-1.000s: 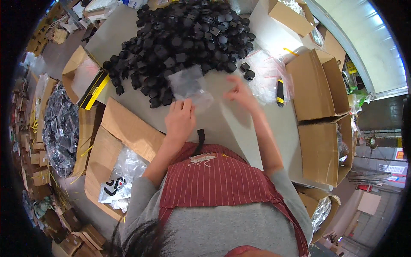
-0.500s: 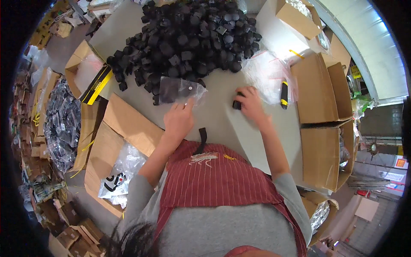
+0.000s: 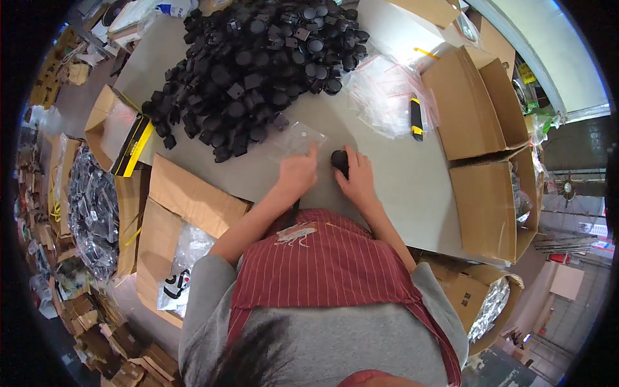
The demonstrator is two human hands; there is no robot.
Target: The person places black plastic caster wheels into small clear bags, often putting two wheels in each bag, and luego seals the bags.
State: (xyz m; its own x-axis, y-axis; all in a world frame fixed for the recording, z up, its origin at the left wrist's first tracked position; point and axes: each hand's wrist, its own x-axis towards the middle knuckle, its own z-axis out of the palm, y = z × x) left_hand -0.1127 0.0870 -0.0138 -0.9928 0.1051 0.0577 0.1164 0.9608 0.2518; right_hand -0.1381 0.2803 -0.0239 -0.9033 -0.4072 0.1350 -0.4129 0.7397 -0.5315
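Note:
My left hand is at the near edge of a small clear plastic bag in front of the heap. Its index finger stretches along the bag's right side, and the other fingers are curled at the bag's edge. Just to the right, my right hand grips a small black plastic part with a rounded top, between thumb and fingers. The two hands are close together but apart. Beyond them lies a large heap of similar black parts, and the bag's far left corner reaches its edge.
Flat clear bags are piled at the right, beside a black and yellow utility knife. Open cardboard boxes line the right edge. An opened carton lies at the near left, and a box of wrapped black items stands further left.
My right hand has moved left with the black part, close to my left hand. The bag has shifted away from beneath the heap's edge with my left hand. The view has tilted slightly.

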